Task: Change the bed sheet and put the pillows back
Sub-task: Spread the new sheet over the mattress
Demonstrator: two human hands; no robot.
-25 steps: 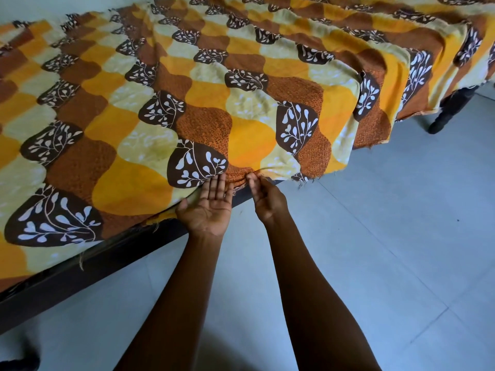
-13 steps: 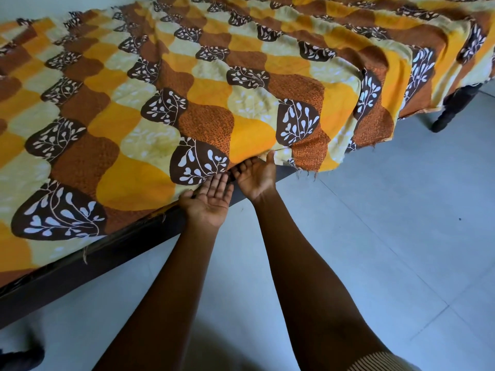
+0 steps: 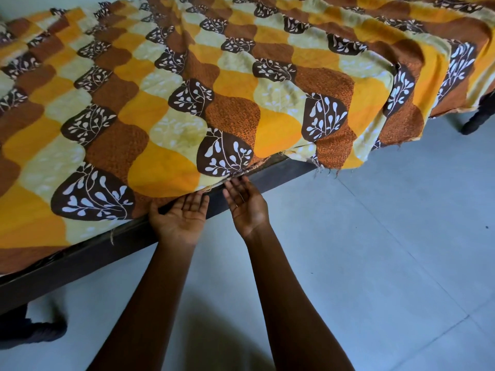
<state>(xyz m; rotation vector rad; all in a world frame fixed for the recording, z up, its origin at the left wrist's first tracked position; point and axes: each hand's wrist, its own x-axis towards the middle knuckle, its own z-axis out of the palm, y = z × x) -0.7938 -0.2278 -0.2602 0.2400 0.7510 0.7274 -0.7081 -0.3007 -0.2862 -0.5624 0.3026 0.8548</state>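
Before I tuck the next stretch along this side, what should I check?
1. Left hand free: ok, open, palm up at the sheet edge.
2. Right hand free: ok, open, fingertips at the edge.
3. Tuck left of both: ok, edge lies along the bed rail.
4. Tuck to the right: not ok, loose flap hangs over the rail.
5. Pillows back: cannot tell, none in view.
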